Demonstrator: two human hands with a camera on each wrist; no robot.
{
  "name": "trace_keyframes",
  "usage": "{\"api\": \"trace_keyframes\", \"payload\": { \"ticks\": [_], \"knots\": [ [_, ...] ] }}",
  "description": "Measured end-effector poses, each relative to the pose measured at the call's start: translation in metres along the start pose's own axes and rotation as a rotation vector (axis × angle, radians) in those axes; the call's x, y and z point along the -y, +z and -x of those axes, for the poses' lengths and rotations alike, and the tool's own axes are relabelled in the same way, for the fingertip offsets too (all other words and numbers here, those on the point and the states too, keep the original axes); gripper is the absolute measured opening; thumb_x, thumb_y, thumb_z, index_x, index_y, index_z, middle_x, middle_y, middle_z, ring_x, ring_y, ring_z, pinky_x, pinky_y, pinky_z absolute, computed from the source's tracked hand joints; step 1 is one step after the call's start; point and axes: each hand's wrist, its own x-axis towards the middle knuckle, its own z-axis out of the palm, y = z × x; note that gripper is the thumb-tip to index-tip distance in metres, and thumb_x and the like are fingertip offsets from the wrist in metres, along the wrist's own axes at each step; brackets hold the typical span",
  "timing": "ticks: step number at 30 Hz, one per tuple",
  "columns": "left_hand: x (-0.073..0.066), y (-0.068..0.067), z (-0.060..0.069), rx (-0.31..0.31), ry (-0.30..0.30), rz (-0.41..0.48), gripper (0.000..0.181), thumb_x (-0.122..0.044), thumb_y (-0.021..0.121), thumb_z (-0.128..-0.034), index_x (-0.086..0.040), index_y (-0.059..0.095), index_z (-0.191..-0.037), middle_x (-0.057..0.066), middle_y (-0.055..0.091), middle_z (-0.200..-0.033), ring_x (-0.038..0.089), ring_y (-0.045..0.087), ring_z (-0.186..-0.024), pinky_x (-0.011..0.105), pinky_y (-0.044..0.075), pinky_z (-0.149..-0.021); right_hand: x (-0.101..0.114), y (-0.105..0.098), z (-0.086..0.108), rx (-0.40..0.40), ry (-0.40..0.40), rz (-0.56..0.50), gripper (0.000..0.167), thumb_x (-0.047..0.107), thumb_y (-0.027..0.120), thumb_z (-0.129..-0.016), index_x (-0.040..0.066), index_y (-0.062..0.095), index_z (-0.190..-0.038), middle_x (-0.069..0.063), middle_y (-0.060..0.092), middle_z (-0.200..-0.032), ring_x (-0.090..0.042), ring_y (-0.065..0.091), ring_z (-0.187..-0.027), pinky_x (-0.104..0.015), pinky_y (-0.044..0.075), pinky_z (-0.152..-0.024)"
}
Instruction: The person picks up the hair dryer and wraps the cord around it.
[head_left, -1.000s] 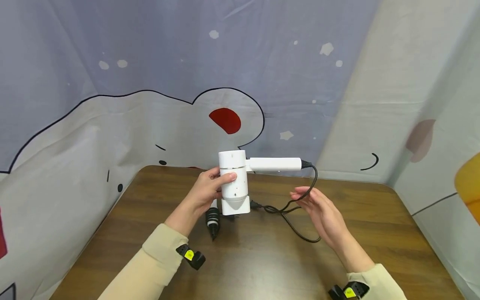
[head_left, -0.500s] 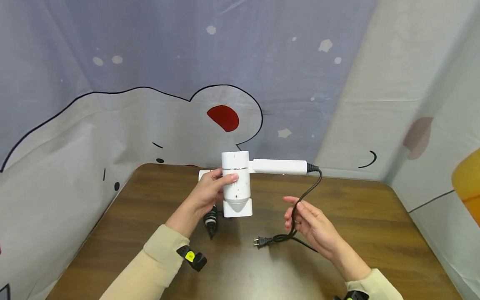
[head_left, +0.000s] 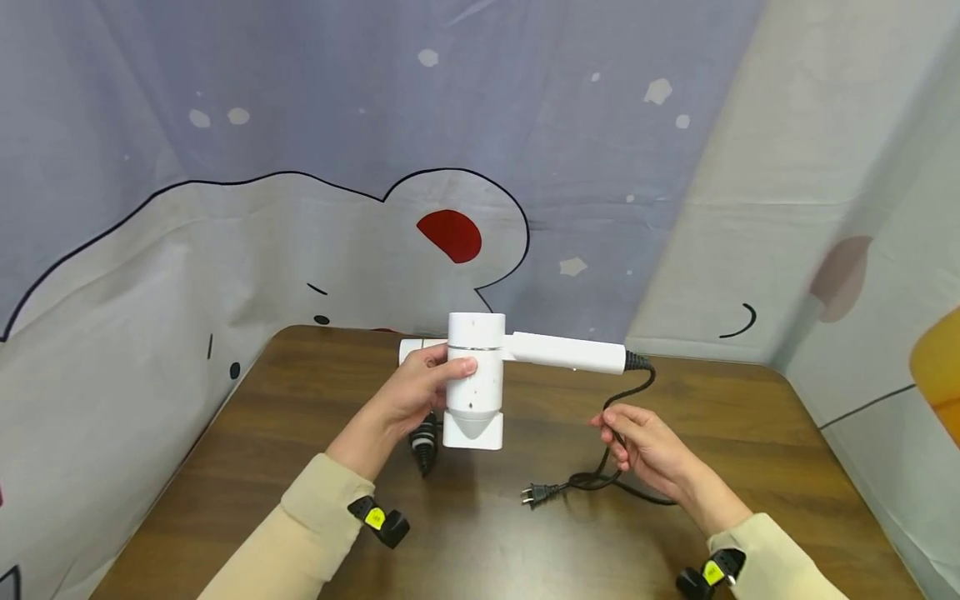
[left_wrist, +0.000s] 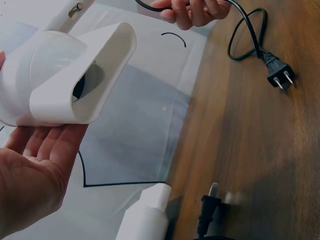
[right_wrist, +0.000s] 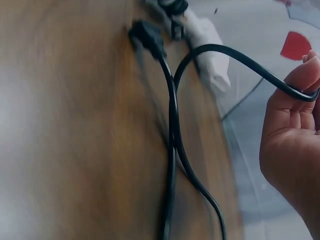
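Note:
My left hand (head_left: 408,392) grips the barrel of a white hair dryer (head_left: 476,375), held above the table with its handle pointing right. A flat white nozzle (left_wrist: 82,75) faces the camera in the left wrist view. From the handle's end a black power cord (head_left: 609,454) hangs down to my right hand (head_left: 652,446), which pinches it between thumb and fingers. Below that hand the cord loops, and its two-prong plug (head_left: 538,494) points left. In the right wrist view the cord (right_wrist: 227,51) curves up into the fingers.
Behind my left hand, a second white hair dryer (left_wrist: 142,215) lies on the brown wooden table (head_left: 300,467), partly hidden. Its black cord bundle (head_left: 423,446) and plug (left_wrist: 207,210) are near it. A printed curtain (head_left: 337,258) hangs along the back.
My right hand has moved from beside the cord to pinching it, and the plug has swung into view and shifted right. The dryer has dropped slightly, its handle tilting down at the right.

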Motion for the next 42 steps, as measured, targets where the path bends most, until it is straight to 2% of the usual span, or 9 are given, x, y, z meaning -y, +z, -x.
{"api": "trace_keyframes", "payload": {
  "ticks": [3, 7, 10, 12, 16, 22, 27, 34, 42],
  "knots": [
    [0.001, 0.000, 0.001, 0.038, 0.008, -0.012, 0.044, -0.014, 0.070, -0.0951, 0.011, 0.061, -0.129, 0.005, 0.074, -0.101, 0.021, 0.072, -0.090, 0.044, 0.062, -0.080, 0.008, -0.010, -0.004, -0.024, 0.051, 0.085, 0.026, 0.016, 0.052, -0.114, 0.014, 0.077, -0.106, 0.008, 0.066, -0.085, 0.001, 0.056, -0.062, -0.017, 0.052, -0.056],
    [0.002, -0.002, 0.001, 0.085, 0.022, -0.028, 0.043, -0.014, 0.071, -0.0954, 0.013, 0.062, -0.128, 0.006, 0.075, -0.101, 0.021, 0.073, -0.089, 0.043, 0.063, -0.080, 0.027, -0.018, -0.010, -0.048, 0.128, 0.264, 0.022, 0.016, 0.061, -0.110, -0.002, 0.074, -0.108, 0.003, 0.065, -0.082, -0.003, 0.057, -0.058, -0.022, 0.054, -0.054],
    [0.003, -0.003, 0.002, 0.109, 0.028, -0.050, 0.045, -0.015, 0.073, -0.0953, 0.014, 0.062, -0.128, 0.007, 0.075, -0.102, 0.022, 0.074, -0.088, 0.042, 0.064, -0.079, 0.045, -0.023, -0.015, -0.028, 0.160, 0.430, 0.025, 0.012, 0.067, -0.105, -0.013, 0.070, -0.109, -0.002, 0.067, -0.079, -0.006, 0.058, -0.056, -0.025, 0.054, -0.052],
    [0.003, -0.004, 0.002, 0.129, 0.028, -0.072, 0.046, -0.016, 0.074, -0.0947, 0.014, 0.062, -0.128, 0.009, 0.075, -0.103, 0.022, 0.074, -0.088, 0.042, 0.064, -0.078, 0.059, -0.025, -0.019, -0.002, 0.164, 0.542, 0.022, 0.007, 0.068, -0.102, -0.015, 0.069, -0.105, -0.004, 0.066, -0.076, -0.007, 0.059, -0.054, -0.026, 0.054, -0.050],
    [0.002, -0.005, 0.003, 0.150, 0.028, -0.124, 0.048, -0.016, 0.076, -0.0933, 0.015, 0.063, -0.128, 0.011, 0.076, -0.105, 0.022, 0.074, -0.088, 0.043, 0.064, -0.077, 0.085, -0.025, -0.027, 0.029, 0.155, 0.756, 0.015, 0.007, 0.068, -0.102, -0.007, 0.070, -0.095, -0.005, 0.063, -0.069, -0.009, 0.056, -0.049, -0.027, 0.051, -0.046],
    [0.005, -0.005, 0.001, 0.129, 0.015, -0.173, 0.045, -0.012, 0.077, -0.0918, 0.012, 0.066, -0.128, 0.017, 0.078, -0.109, 0.022, 0.075, -0.090, 0.045, 0.064, -0.079, 0.111, -0.016, -0.035, -0.005, 0.139, 0.972, 0.028, 0.023, 0.077, -0.100, 0.006, 0.067, -0.080, 0.000, 0.058, -0.061, -0.011, 0.053, -0.048, -0.028, 0.047, -0.044],
    [0.008, -0.005, 0.000, 0.087, 0.001, -0.194, 0.043, -0.013, 0.077, -0.0937, 0.010, 0.067, -0.129, 0.017, 0.077, -0.111, 0.022, 0.074, -0.091, 0.046, 0.064, -0.080, 0.119, -0.006, -0.037, -0.045, 0.063, 1.059, 0.030, 0.024, 0.077, -0.100, 0.009, 0.064, -0.078, 0.002, 0.057, -0.060, -0.011, 0.053, -0.046, -0.025, 0.042, -0.043],
    [0.012, -0.005, -0.004, -0.002, -0.020, -0.208, 0.039, -0.015, 0.077, -0.0960, 0.007, 0.069, -0.127, 0.013, 0.076, -0.107, 0.022, 0.074, -0.089, 0.046, 0.064, -0.080, 0.122, 0.011, -0.036, -0.115, -0.066, 1.115, 0.025, 0.022, 0.077, -0.100, 0.015, 0.066, -0.078, 0.004, 0.056, -0.059, -0.015, 0.056, -0.048, -0.028, 0.045, -0.045],
    [0.018, -0.006, -0.008, -0.086, -0.027, -0.156, 0.044, -0.018, 0.077, -0.0960, 0.008, 0.068, -0.130, 0.015, 0.076, -0.109, 0.023, 0.074, -0.090, 0.045, 0.064, -0.081, 0.124, 0.027, -0.030, -0.166, -0.178, 1.138, 0.017, 0.018, 0.071, -0.105, 0.011, 0.072, -0.090, 0.004, 0.056, -0.062, -0.012, 0.055, -0.048, -0.029, 0.046, -0.046]
  ]
}}
